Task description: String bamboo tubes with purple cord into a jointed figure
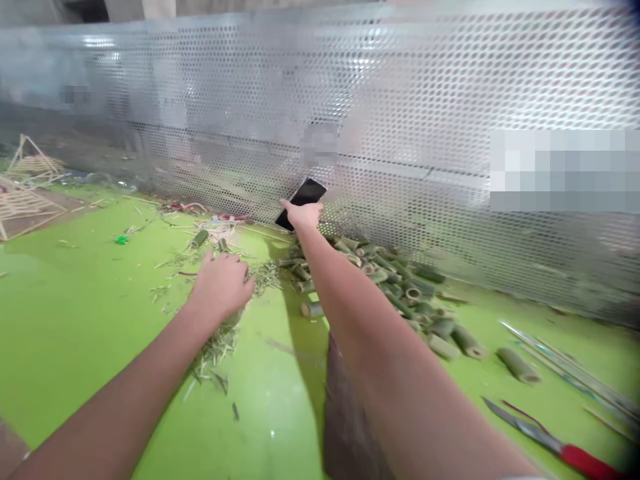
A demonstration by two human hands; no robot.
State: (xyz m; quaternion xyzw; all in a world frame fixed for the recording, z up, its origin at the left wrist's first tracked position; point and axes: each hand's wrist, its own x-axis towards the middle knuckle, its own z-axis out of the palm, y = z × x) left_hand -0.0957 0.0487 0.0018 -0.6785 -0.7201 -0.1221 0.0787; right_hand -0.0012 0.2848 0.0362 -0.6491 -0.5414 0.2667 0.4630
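The left hand [223, 283] is over shavings [217, 352], fingers loosely curled; whether it grips any I cannot tell. Up and rightward of it, the right hand [303, 215] has the phone [309, 191] between thumb and fingers, its long axis slanting rightward beyond that hand.

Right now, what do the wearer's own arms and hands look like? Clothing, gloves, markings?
Left grip and right grip: ordinary five-fingered hands, ungloved. Left forearm and right forearm are sleeveless where visible; no cables or clear markings. A pale sliver by the right arm at the bottom edge: too cropped to identify.
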